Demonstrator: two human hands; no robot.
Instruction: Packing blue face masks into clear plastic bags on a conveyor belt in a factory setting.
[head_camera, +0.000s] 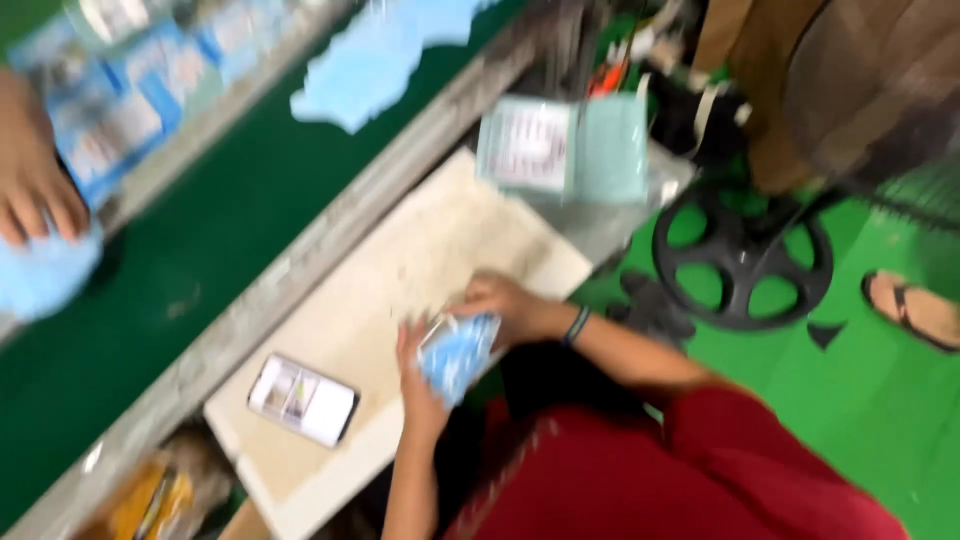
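Note:
My left hand (418, 375) and my right hand (500, 300) meet over the near edge of a pale work board (420, 250). Together they hold a small blue-and-white bundle of face masks (458, 355). The left hand cups it from below and the right hand grips its top. A dark band sits on my right wrist. The picture is blurred, so the finger positions are unclear.
A phone (302, 400) lies on the board to the left. A teal box (560, 150) stands at its far end. A green conveyor belt (200, 240) carries blue masks (375, 55). Another person's hand (35, 185) rests by a blue pile (40, 275). A black fan base (742, 255) and a sandalled foot (910, 310) are on the green floor.

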